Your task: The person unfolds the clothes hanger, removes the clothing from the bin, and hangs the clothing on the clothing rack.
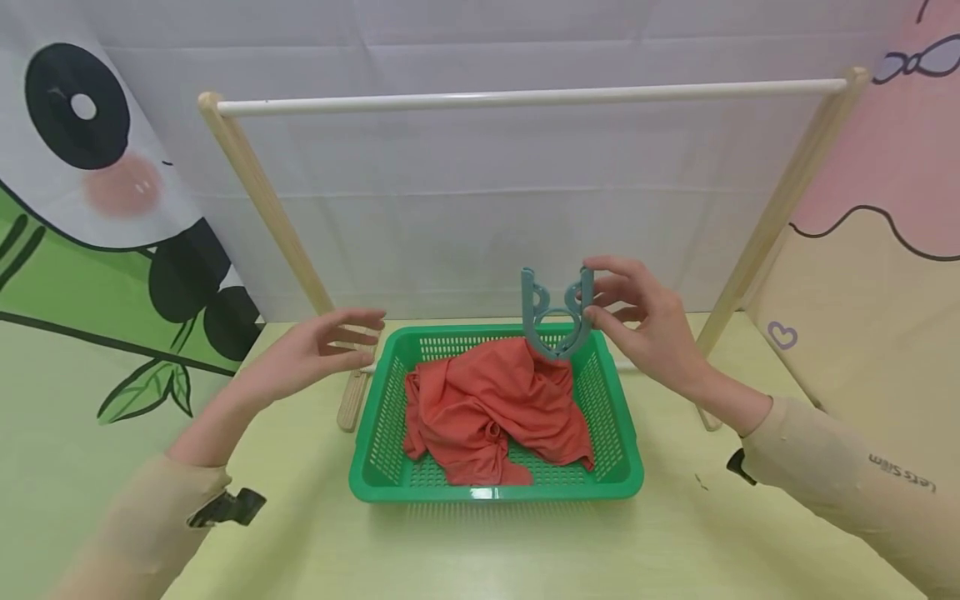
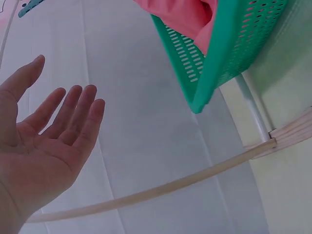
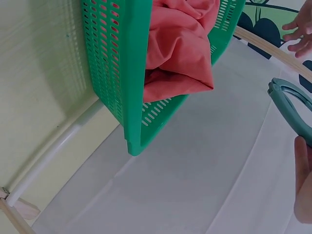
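Observation:
My right hand (image 1: 654, 327) pinches a teal folding clothes hanger (image 1: 528, 302) by one of its arms. The hanger is folded into a U shape, its two arms pointing up, and is held over the back right of a green basket (image 1: 483, 493). In the right wrist view, the hanger (image 3: 288, 111) is partly cut off by the frame edge. Inside the basket lies a crumpled red cloth garment (image 1: 480, 392). To the left of the basket, my left hand (image 1: 311, 354) is raised with fingers extended and nothing held; its palm (image 2: 48, 151) faces the left wrist camera.
Behind the basket stands a rack with a white top bar (image 1: 525, 98), a left wooden post (image 1: 270, 208) and a right wooden post (image 1: 783, 200). A wooden foot (image 1: 352, 402) lies left of the basket on the pale table (image 1: 480, 558). A white sheet (image 1: 510, 225) hangs behind.

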Tool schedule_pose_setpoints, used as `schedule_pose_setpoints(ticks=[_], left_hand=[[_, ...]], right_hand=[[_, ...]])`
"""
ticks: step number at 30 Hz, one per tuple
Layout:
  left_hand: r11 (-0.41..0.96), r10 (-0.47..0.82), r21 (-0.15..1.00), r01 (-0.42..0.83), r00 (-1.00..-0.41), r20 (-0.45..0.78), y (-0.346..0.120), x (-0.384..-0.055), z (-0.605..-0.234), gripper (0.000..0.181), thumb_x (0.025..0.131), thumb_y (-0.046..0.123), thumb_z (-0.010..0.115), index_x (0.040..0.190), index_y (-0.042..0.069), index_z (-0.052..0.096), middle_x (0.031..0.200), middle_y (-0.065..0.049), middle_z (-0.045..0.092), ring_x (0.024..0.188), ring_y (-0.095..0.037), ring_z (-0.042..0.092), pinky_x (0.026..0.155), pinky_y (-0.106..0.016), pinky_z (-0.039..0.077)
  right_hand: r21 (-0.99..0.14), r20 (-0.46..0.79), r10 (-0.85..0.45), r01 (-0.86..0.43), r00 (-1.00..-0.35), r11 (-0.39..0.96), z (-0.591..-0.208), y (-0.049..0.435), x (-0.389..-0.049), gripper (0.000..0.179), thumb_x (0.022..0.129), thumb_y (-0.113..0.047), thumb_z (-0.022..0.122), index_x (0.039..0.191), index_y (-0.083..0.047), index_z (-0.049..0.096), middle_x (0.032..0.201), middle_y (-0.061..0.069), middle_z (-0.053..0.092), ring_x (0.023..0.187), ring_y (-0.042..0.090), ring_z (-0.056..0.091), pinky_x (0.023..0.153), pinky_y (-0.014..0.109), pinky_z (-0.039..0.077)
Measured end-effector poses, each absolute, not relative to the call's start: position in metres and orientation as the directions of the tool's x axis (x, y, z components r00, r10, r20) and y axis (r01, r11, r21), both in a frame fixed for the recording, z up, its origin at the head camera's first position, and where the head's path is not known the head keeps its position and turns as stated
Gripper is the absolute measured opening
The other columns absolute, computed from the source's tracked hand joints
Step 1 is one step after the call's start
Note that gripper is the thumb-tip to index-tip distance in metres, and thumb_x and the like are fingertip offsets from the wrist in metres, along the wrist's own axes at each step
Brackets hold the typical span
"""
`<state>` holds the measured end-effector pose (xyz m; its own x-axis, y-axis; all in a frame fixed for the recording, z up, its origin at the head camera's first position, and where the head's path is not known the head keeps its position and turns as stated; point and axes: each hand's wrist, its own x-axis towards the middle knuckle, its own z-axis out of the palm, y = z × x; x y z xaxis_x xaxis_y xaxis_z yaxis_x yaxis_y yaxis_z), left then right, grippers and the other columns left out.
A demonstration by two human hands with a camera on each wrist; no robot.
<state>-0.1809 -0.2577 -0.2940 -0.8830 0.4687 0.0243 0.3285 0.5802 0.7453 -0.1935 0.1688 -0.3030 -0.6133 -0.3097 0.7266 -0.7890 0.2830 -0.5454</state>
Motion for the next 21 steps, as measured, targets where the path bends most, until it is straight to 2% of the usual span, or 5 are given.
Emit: schedule_pose_setpoints(ticks=[11,21], left_hand=[[0.562,0.428,0.739,0.372,-0.895,0.125,-0.216,-0.201,-0.269,0.046,0.095,0.028,0.067,0.139,0.023,0.055,0.131,-0.002,0.063,0.118,-0.021,0.064,0.089,-0.022,0.054],[0.473,0.425,0.754,0.455,-0.868,0.258,-0.172,-0.206,-0.266,0.039,0.094,0.024,0.068,0.132,0.020,0.060,0.122,-0.003,0.067,0.108,-0.017,0.067,0.087,-0.025,0.056]], right_hand=[[-0.543,0.735,-0.302,-0.794,-0.607,0.275,-0.299,0.162,-0.198,0.055,0.084,0.011,0.069,0.135,-0.005,0.053,0.098,0.014,0.074,0.082,0.003,0.069,0.066,0.017,0.057],[-0.557,0.729,-0.306,-0.791,-0.612,0.254,-0.298,0.152,-0.202,0.054,0.086,0.009,0.069,0.135,-0.006,0.053,0.098,0.016,0.074,0.081,0.007,0.071,0.066,0.019,0.058]])
